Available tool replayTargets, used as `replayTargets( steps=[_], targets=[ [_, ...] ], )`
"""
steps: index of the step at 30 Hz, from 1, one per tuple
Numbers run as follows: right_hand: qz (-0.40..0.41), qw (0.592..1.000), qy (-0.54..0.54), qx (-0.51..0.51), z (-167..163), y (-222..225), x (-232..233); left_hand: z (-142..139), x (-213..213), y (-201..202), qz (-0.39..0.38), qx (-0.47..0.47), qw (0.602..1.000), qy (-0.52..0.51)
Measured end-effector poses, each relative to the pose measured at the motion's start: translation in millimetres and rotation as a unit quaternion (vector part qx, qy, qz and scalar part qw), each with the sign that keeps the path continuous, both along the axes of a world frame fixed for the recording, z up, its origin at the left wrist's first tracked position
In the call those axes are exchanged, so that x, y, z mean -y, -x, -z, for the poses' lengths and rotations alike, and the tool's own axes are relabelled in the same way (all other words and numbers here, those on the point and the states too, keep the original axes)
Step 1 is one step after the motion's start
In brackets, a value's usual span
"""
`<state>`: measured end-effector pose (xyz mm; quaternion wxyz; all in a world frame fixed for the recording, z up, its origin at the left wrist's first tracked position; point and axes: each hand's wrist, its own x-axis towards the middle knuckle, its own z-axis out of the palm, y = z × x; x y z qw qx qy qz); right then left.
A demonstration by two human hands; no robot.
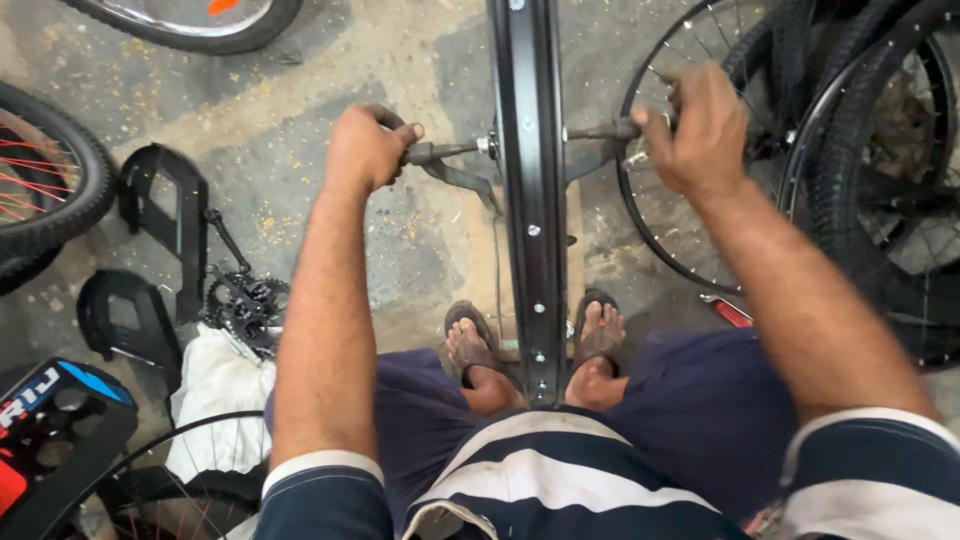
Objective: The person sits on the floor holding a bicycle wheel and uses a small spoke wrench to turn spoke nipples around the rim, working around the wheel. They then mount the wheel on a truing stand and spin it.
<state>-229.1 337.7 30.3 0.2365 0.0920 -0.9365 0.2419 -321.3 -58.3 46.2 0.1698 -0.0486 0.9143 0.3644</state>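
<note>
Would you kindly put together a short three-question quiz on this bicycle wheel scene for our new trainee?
1. True or false: the black wheel rim stands upright between the person's two feet.
2. What does the left hand grip?
A. a pedal
B. a dark tool at the wheel's axle
C. a white cloth
3. Fill in: the right hand grips a tool on the ______ side of the rim.

Key:
1. True: the sandalled left foot and right foot flank it.
2. B, the left tool.
3. Opposite, the right tool.
</note>
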Motion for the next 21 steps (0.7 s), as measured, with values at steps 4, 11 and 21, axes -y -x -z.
replayTargets(
  steps=[4, 11, 21],
  targets=[
    [-0.028, 0.971, 0.021, 0.238, -14, 41, -19, 3, -2, -1, 0.005, -0.009, 1.000, 0.020],
    [-0.033, 0.998, -0.045, -0.034, -8, -4, 2, 3, -2, 1, 0.011, -0.016, 1.000, 0.024],
    [-0.092, 0.983, -0.122, -0.102, -9, -4, -5, 3, -5, 1, -0.011, 0.014, 1.000, -0.010]
  ],
)
